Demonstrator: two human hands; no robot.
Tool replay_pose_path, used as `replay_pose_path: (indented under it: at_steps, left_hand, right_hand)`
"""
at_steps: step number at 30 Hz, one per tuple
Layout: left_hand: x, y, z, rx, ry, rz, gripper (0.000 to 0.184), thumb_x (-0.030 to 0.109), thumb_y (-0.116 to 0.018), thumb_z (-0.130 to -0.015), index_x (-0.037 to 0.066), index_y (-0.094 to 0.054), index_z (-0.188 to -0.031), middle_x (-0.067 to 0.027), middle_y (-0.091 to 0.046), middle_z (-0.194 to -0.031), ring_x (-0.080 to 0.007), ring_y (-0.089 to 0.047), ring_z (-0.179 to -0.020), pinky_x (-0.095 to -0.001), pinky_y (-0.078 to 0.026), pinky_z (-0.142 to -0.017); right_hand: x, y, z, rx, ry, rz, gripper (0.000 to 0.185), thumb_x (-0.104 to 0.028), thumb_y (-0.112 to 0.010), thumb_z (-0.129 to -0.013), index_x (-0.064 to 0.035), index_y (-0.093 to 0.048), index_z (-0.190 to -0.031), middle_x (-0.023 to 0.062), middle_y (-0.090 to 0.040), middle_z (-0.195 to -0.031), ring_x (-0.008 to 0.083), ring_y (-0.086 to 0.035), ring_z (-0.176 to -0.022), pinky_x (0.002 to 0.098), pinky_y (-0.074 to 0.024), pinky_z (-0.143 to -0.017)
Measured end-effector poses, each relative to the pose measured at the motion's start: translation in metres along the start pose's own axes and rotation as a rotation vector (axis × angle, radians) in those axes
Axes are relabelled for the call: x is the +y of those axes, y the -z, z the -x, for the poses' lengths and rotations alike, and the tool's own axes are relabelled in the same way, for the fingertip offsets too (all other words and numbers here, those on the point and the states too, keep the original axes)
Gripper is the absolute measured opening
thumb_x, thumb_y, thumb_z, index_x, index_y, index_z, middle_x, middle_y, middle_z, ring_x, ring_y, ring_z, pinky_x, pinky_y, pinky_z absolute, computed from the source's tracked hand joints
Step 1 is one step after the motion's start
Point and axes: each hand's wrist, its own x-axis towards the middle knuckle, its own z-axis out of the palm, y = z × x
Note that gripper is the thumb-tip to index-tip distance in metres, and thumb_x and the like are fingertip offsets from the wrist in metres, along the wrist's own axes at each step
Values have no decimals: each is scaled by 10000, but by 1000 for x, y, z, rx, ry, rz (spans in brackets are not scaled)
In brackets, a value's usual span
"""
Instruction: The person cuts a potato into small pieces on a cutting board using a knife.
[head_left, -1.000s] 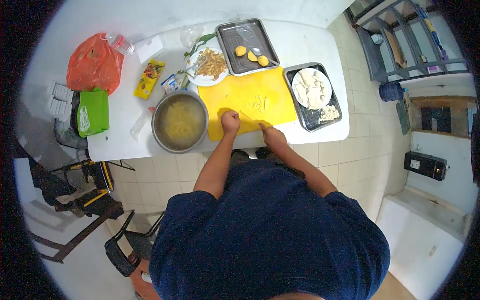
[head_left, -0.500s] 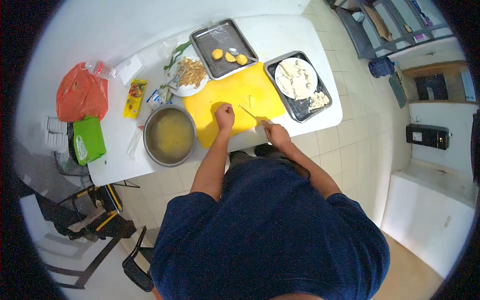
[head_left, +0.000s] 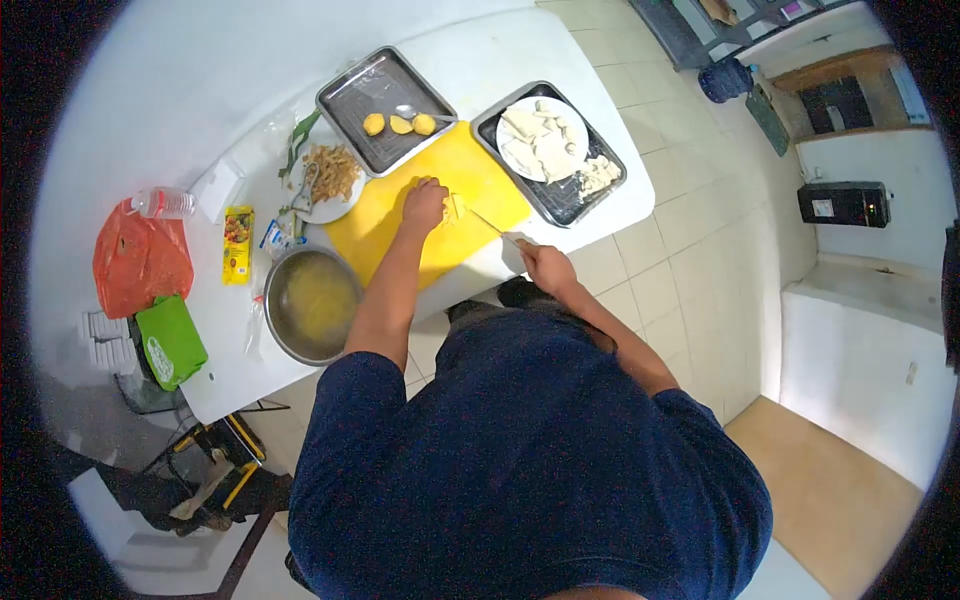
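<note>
The left hand (head_left: 425, 205) is over a yellow rectangular cutting board (head_left: 485, 175), just left of small pale-yellow pieces (head_left: 456, 207); the right hand (head_left: 548, 267) grips a thin-bladed knife (head_left: 512, 237). A round grey metal bowl (head_left: 283, 285) stands at left, a dark rectangular metal tray (head_left: 553, 204) at right.

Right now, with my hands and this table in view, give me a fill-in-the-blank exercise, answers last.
The bare right hand grips a thin-bladed ____.
The flat rectangular cutting board is coloured ____.
The dark rectangular metal tray with rounded yellow pieces also holds a silver ____.
In the picture, the round grey metal bowl stands to the ____ of that board.
Missing words: knife; yellow; spoon; left.
</note>
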Motion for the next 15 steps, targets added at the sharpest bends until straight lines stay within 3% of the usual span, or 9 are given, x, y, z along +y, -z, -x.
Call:
replay_pose_path:
  at_steps: [5,11,15]
  left_hand:
    - [3,3,-6,-34,-16,-125,145,123,-650,-769,65,-655,-901,-103,-576,-1064,-270,-506,-1103,-443,-421,-922]
    - [6,-1,10,140,-104,-249,152,135,-629,-787,58,-648,-916,-105,-614,-982,-274,-536,-1048,-442,-398,-916]
    - [5,-6,33,321,28,108,136,102,-611,-785,38,-635,-902,-155,-627,-880,-311,-578,-931,-418,-445,-841]
  right_hand:
    - [7,-1,2,4,-12,-29,329,-278,-453,-925,-174,-603,-1199,237,-640,-842,409,-627,-740,508,-512,-682]
    - [-13,16,-2,-15,-8,-7,309,-235,-503,-905,-139,-623,-1173,222,-637,-828,402,-614,-742,458,-492,-681]
    - [-16,8,-9,4,58,-13,289,-247,-506,-907,-133,-637,-1139,218,-637,-817,404,-612,-745,470,-490,-683]
